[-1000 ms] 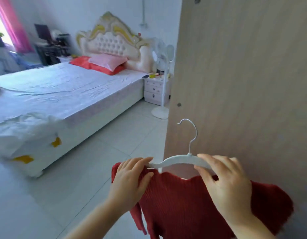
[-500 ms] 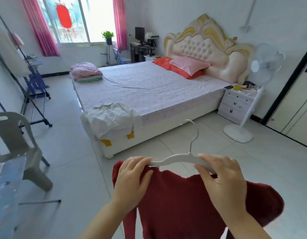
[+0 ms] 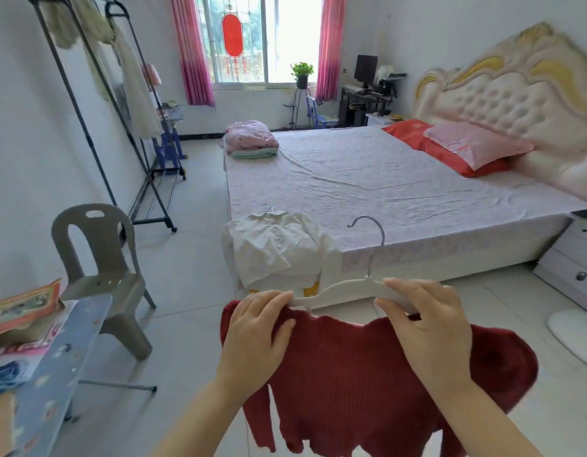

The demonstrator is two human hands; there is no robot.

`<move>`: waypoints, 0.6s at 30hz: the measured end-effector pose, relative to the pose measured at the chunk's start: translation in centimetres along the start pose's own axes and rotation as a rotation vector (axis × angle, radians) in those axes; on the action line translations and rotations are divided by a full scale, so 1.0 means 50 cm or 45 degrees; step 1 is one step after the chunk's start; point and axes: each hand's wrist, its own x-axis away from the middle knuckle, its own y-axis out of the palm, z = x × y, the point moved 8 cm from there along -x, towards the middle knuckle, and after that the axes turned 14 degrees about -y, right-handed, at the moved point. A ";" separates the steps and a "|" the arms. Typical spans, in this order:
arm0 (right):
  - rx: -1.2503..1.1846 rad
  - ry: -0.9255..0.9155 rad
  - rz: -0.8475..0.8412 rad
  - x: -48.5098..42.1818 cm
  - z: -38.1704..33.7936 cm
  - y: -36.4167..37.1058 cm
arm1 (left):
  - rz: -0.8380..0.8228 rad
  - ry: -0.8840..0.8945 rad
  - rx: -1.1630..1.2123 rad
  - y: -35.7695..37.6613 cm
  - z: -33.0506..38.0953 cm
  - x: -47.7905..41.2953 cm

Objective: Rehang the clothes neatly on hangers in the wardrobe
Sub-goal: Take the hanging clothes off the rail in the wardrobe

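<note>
Left hand point(image 3: 256, 331) pinches the red ribbed sweater point(image 3: 368, 374) onto 1 end of the white hanger point(image 3: 345, 290), right hand point(image 3: 430, 328) has its fingers curled round the other arm, all held mid-air short of the bed point(image 3: 384, 179); knit looks soft, light, slippy, so I'd carry by the stiff hanger.

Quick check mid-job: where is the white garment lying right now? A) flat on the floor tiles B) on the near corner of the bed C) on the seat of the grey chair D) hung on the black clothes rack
B: the white garment lies heaped on the near corner of the bed, partly drooping over its edge.
</note>
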 end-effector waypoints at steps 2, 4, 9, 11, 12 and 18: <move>-0.099 0.028 -0.040 -0.051 0.049 0.074 | 0.041 -0.050 -0.023 0.028 -0.016 -0.066; -0.175 0.052 -0.080 -0.099 0.092 0.142 | 0.042 -0.129 -0.033 0.054 -0.033 -0.129; -0.316 0.029 -0.158 -0.214 0.167 0.307 | 0.075 -0.235 -0.101 0.107 -0.089 -0.276; -0.365 0.017 -0.184 -0.252 0.187 0.374 | 0.084 -0.276 -0.111 0.124 -0.121 -0.330; -0.389 0.022 -0.192 -0.268 0.196 0.409 | 0.083 -0.287 -0.113 0.134 -0.139 -0.357; -0.438 0.065 -0.237 -0.368 0.252 0.645 | 0.079 -0.325 -0.128 0.208 -0.275 -0.549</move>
